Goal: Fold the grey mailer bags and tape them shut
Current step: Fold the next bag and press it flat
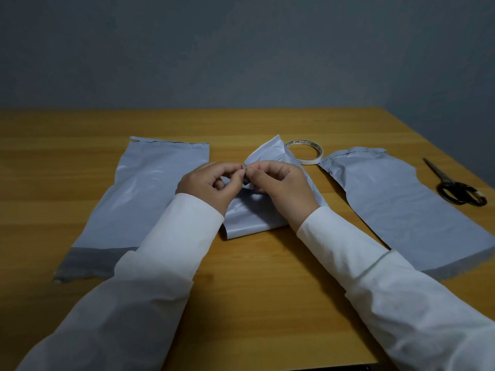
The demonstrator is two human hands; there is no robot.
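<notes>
Here both my left hand (211,183) and right hand (278,183) pinch the middle mailer bag (251,223), its length running near-to-far between them.

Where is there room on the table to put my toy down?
Bare wood lies along the back of the table, behind the left mailer bag and tape roll, and at the near edge between the sleeves. It is crowded mid-table, where both hands pinch the middle bag, and right, by the scissors.

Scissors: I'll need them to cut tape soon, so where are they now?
The scissors lie at the table's far right edge in the head view, just right of the right-hand mailer bag.
</notes>
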